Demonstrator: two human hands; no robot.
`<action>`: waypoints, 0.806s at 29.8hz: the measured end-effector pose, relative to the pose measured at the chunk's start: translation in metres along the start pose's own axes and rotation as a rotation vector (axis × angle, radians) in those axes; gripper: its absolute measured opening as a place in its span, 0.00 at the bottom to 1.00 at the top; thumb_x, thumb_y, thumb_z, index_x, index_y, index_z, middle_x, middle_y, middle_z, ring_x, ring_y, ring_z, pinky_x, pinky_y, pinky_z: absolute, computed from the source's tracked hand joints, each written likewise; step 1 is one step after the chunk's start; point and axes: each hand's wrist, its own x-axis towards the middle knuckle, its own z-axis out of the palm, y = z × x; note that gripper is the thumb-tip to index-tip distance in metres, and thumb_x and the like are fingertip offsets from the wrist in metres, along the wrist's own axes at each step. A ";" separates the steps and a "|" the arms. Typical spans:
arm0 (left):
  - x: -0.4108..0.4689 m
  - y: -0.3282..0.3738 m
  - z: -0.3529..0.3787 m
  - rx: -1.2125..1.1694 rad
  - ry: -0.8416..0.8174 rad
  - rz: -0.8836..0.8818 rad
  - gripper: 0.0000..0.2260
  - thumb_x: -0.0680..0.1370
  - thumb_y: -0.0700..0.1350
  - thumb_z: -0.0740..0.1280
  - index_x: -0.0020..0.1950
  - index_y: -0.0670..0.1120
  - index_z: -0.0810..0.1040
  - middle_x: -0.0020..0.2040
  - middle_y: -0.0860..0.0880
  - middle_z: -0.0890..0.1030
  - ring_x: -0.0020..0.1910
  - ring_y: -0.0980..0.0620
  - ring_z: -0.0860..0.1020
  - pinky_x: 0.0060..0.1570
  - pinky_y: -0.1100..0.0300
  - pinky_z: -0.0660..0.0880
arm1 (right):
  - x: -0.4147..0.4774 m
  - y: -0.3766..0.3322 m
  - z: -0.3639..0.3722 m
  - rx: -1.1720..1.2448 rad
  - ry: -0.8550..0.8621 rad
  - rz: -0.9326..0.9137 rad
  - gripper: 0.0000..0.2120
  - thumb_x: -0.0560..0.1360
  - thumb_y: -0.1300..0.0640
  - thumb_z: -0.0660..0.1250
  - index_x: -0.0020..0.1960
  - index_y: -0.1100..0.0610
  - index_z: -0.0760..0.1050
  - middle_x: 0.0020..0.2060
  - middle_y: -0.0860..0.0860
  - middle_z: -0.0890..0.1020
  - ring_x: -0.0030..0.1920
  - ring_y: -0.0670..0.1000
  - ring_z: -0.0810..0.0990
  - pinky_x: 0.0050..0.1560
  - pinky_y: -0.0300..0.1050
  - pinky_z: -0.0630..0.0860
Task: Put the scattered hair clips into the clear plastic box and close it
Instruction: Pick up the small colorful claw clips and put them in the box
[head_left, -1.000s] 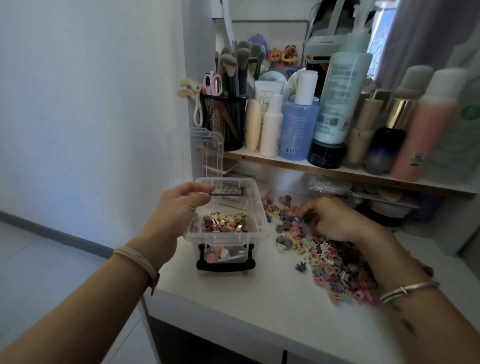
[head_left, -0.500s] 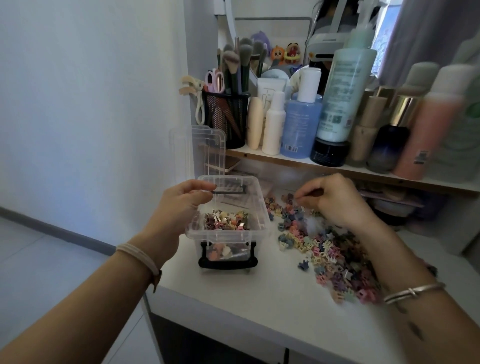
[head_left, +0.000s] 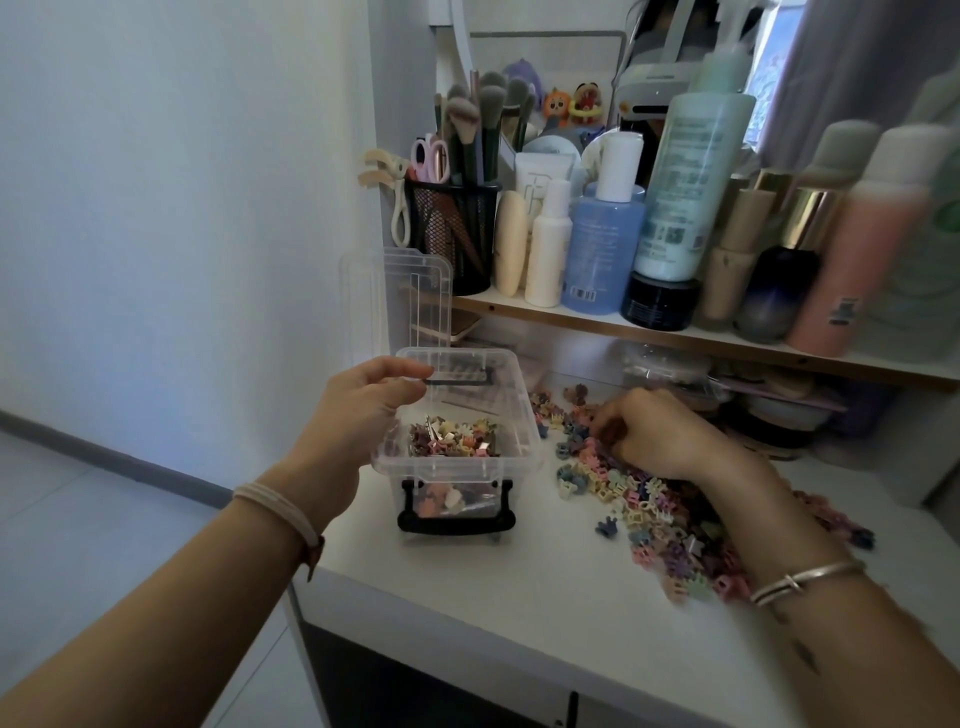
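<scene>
The clear plastic box (head_left: 498, 457) stands on the white desk, with its lid (head_left: 415, 296) hinged upright behind it. Several small pastel hair clips (head_left: 452, 439) lie inside the box. My left hand (head_left: 358, 410) grips the box's left rim, thumb and fingers pinched over the edge. To the right of the box a pile of scattered hair clips (head_left: 654, 514) spreads over the desk. My right hand (head_left: 660, 431) rests on the far end of that pile, its fingers curled down around some clips. A black latch handle (head_left: 454, 525) hangs on the box front.
Behind the pile, a wooden shelf (head_left: 675, 332) carries several bottles, tubes and a black mesh cup of brushes (head_left: 452, 228), low over the desk's back. A wall closes the left side. The desk's front edge (head_left: 467, 613) runs close below the box.
My right hand, lifted with pinched fingers half a second ago, has come back down onto the clip pile. My left hand and the box have stayed put.
</scene>
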 end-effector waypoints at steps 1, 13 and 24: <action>0.000 0.000 0.000 0.000 0.000 -0.001 0.09 0.77 0.36 0.62 0.42 0.47 0.78 0.42 0.52 0.76 0.32 0.55 0.69 0.34 0.61 0.67 | 0.000 0.001 0.000 0.000 0.003 0.006 0.17 0.72 0.68 0.63 0.58 0.56 0.79 0.57 0.53 0.81 0.58 0.50 0.77 0.52 0.33 0.67; 0.000 -0.001 -0.001 0.012 -0.006 0.002 0.08 0.77 0.36 0.62 0.42 0.47 0.78 0.41 0.50 0.75 0.32 0.54 0.69 0.34 0.60 0.68 | -0.028 -0.062 -0.029 0.708 0.220 -0.355 0.07 0.69 0.59 0.71 0.42 0.47 0.79 0.39 0.41 0.82 0.41 0.36 0.80 0.45 0.27 0.76; 0.003 -0.003 -0.002 0.027 0.000 0.014 0.09 0.76 0.36 0.63 0.40 0.48 0.78 0.41 0.50 0.75 0.33 0.54 0.69 0.38 0.59 0.68 | 0.016 -0.035 -0.001 0.268 0.043 0.067 0.31 0.75 0.43 0.61 0.73 0.56 0.59 0.70 0.54 0.67 0.68 0.54 0.68 0.64 0.46 0.68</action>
